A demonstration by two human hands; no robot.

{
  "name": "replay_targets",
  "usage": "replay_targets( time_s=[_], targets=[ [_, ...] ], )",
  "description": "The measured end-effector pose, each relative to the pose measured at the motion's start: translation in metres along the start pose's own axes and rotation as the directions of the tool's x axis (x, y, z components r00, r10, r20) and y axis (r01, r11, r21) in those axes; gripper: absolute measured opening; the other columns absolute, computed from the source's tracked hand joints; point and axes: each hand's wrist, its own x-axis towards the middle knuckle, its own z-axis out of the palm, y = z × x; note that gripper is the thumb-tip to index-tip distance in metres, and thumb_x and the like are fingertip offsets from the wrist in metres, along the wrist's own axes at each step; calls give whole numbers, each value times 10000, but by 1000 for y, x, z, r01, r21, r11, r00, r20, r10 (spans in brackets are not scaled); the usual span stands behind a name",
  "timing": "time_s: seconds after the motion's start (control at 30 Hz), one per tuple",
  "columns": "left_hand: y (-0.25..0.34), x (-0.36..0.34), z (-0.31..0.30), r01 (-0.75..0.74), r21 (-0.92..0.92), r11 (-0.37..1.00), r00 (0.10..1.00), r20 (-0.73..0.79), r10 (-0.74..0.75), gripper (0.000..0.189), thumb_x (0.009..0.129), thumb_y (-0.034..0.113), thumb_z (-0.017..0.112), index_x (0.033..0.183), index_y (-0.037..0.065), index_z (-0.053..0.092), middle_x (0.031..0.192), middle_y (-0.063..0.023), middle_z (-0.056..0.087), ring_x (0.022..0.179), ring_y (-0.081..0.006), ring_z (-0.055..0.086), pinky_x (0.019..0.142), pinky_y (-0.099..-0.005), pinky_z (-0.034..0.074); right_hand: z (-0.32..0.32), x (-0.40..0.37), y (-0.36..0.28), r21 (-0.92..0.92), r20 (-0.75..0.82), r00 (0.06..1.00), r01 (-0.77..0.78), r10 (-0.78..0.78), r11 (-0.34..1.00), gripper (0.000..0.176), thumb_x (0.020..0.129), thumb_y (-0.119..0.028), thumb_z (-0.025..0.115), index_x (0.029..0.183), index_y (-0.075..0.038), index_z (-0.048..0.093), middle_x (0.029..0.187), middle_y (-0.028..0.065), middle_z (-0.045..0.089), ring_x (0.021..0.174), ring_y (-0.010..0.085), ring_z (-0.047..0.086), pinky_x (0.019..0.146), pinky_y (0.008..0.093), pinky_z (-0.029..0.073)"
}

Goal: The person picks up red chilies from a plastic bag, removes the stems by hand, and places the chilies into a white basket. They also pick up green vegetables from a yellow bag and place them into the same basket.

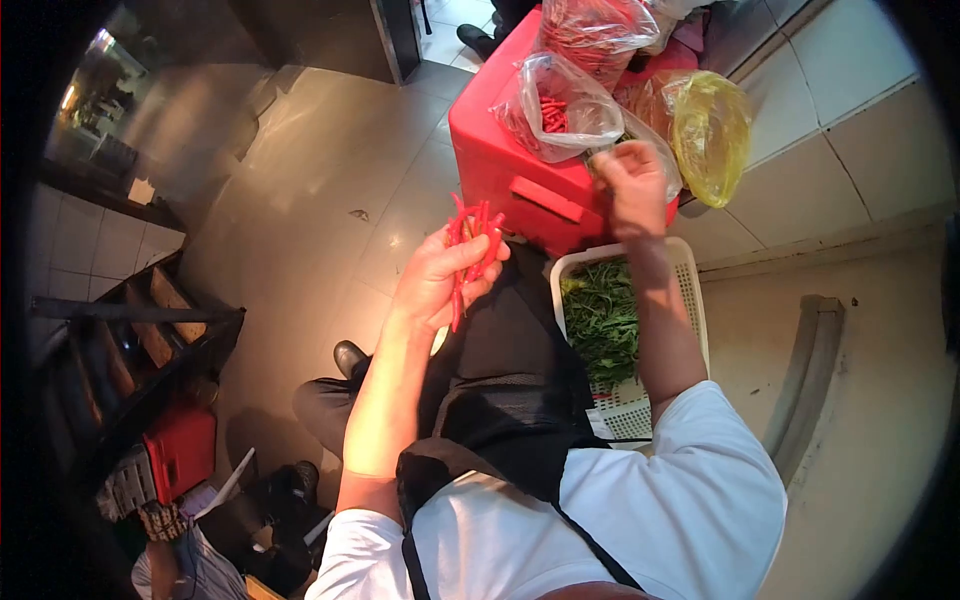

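My left hand [445,270] is closed around a bunch of red chili peppers [470,238], which stick out above and below the fingers. My right hand [632,178] hovers by the plastic bags on the red box, its fingers curled in a pinch; whatever they hold is too small or blurred to make out. Just beyond it, a clear plastic bag [585,140] stands open with red chilies [553,114] inside. To its right is a yellow plastic bag [708,140], also open at the top. Another clear bag is partly hidden behind my right hand.
The red box [482,125] bears the bags, including a fuller bag of red chilies [600,35]. Below my right forearm stands a white basket [697,300] of green leaves [600,320]. A tiled wall runs along the right. Another person [185,560] is at lower left, near a dark rack.
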Motion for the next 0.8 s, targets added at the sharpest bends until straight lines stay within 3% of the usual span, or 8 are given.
replay_targets(
  time_s=[0.1,0.13,0.2,0.3,0.37,0.5,0.7,0.8],
  targets=[
    [0,5,1,-38,0,999,998,-57,38,204,901,118,632,1069,20,573,913,-127,652,673,-135,601,467,-199,435,-51,38,7,-641,-30,978,138,-205,755,145,836,-109,680,920,-8,620,776,46,646,615,110,579,588,256,475],
    [-2,6,3,-40,15,999,997,-70,41,199,902,116,631,1066,19,574,914,-126,653,676,-134,601,471,-200,438,-69,52,19,-799,61,978,169,-202,577,187,836,-124,672,969,7,656,844,76,672,661,157,603,646,285,493],
    [-4,11,7,-55,48,997,994,-95,60,188,905,113,628,1059,18,575,916,-125,654,681,-132,600,479,-203,444,-87,62,37,-872,309,789,458,-531,172,238,848,-135,657,1034,14,655,900,107,678,708,193,609,680,308,495],
    [-7,19,10,-100,134,986,985,-126,118,194,910,105,622,1074,12,576,915,-117,657,656,-121,597,474,-198,448,-39,19,-8,-721,124,959,264,-256,640,289,865,-128,643,1114,18,629,929,97,663,758,149,602,691,281,490],
    [-14,25,11,-107,175,979,981,-145,133,194,912,106,621,1075,11,578,903,-108,656,645,-120,600,468,-197,449,-4,-17,-33,-315,334,931,-35,145,949,321,887,-127,629,1166,28,595,912,63,643,769,107,585,688,251,484],
    [-24,35,11,-121,234,965,979,-130,154,181,915,121,622,1058,17,581,862,-82,645,653,-122,610,467,-205,448,40,-54,-29,-95,548,823,-118,151,988,283,873,-81,664,1111,53,590,856,52,635,734,74,603,665,223,493],
    [-20,31,7,-111,150,982,973,-184,138,198,926,147,611,1078,27,572,871,-73,640,662,-125,603,490,-217,441,41,-51,-51,-278,502,791,-235,350,931,129,894,-62,636,999,13,622,801,22,629,649,63,566,599,195,451],
    [-18,30,1,-128,74,989,959,-244,142,198,933,155,605,1081,29,570,880,-77,639,663,-125,592,495,-215,441,23,-23,-49,-190,412,899,-74,148,979,138,886,-65,642,998,13,623,802,27,627,654,72,569,608,205,459]
  ],
)
